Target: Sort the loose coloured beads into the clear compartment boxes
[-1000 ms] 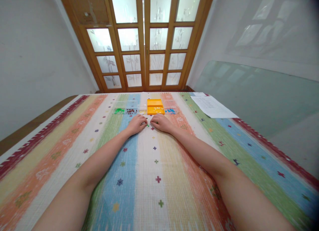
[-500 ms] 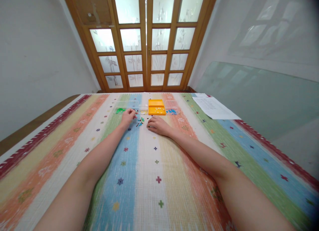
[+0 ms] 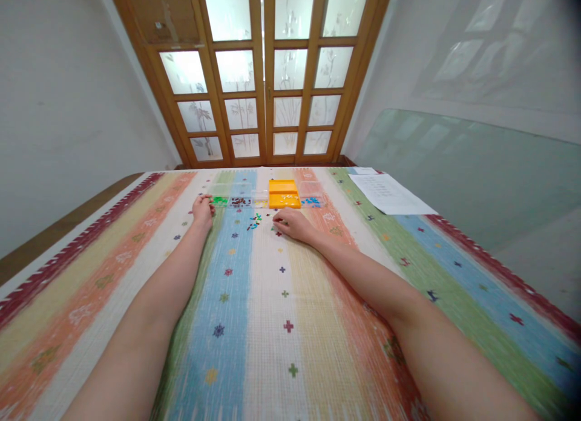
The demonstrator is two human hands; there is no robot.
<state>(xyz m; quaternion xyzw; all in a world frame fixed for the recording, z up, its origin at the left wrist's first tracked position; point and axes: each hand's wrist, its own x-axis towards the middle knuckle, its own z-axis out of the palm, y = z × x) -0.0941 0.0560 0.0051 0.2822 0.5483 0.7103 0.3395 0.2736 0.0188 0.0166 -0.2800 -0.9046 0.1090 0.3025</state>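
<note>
My left hand (image 3: 204, 210) is at the left edge of a clear box of green pieces (image 3: 220, 201), its fingers curled together; anything between them is too small to make out. My right hand (image 3: 291, 223) rests on the cloth in front of the yellow box, fingers bent with the tips close together, and what they hold, if anything, is hidden. A small scatter of green, blue and dark red pieces (image 3: 255, 221) lies on the cloth to the left of it. Dark red pieces (image 3: 240, 201) fill the clear box beside the green ones.
An open yellow box (image 3: 284, 201) holds pale pieces. Blue pieces (image 3: 311, 201) are in a clear box at its right, and yellowish pieces (image 3: 260, 203) at its left. Printed paper (image 3: 391, 195) lies at the far right on the striped tablecloth (image 3: 267, 324). Glazed wooden doors (image 3: 264, 76) stand behind.
My left hand has moved left from the dark red pieces to the green pieces' box, uncovering the dark red ones. My right hand has shifted slightly right, its fingertips drawn closer together.
</note>
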